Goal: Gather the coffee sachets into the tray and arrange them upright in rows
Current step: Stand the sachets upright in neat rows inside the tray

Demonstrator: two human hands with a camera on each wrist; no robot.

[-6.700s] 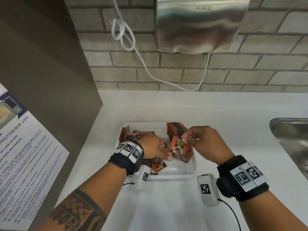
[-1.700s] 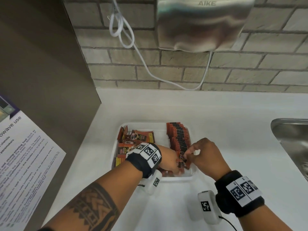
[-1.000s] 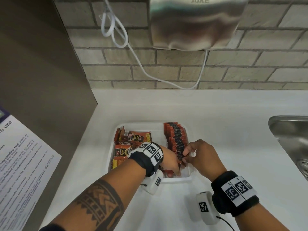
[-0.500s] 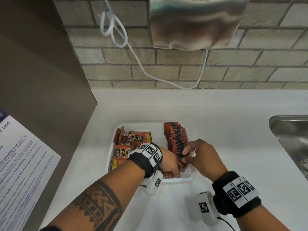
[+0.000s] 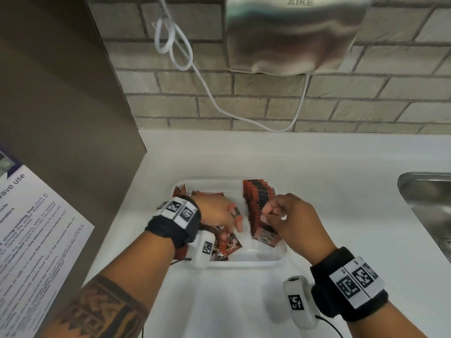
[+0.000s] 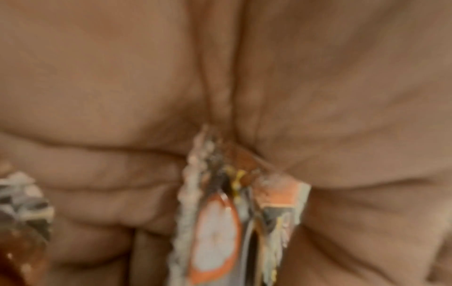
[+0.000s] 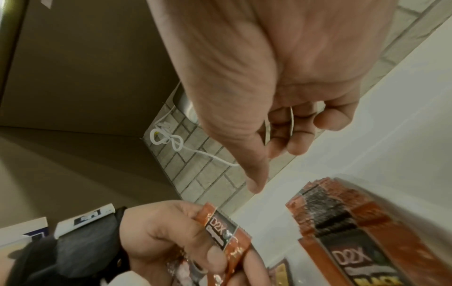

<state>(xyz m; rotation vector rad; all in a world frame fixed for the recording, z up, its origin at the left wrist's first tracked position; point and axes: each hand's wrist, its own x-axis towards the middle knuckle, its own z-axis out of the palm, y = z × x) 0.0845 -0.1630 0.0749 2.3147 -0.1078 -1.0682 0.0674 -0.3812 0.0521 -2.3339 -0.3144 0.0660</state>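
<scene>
Nearest to you, your left hand [image 5: 217, 213] pinches a coffee sachet [image 7: 223, 235] between thumb and fingers, over the near left part of the tray [image 5: 246, 262]. More loose sachets [image 5: 228, 245] lie flat under that hand. Your right hand [image 5: 290, 220] is just to the right, its fingers curled in loosely above the near end of the row [image 5: 258, 208]. It seems to hold nothing, but I cannot tell for sure.

The row of upright sachets stands along the right side of the tray and runs from near to far. So the sachet in your left hand must go right, to the near end of that row. I think it should stand flat against the front sachet. Your right hand is closer to that spot.

The packs say "D2X". Far off, the hand dryer [image 5: 292, 32] on the brick wall says "AIKE".
</scene>
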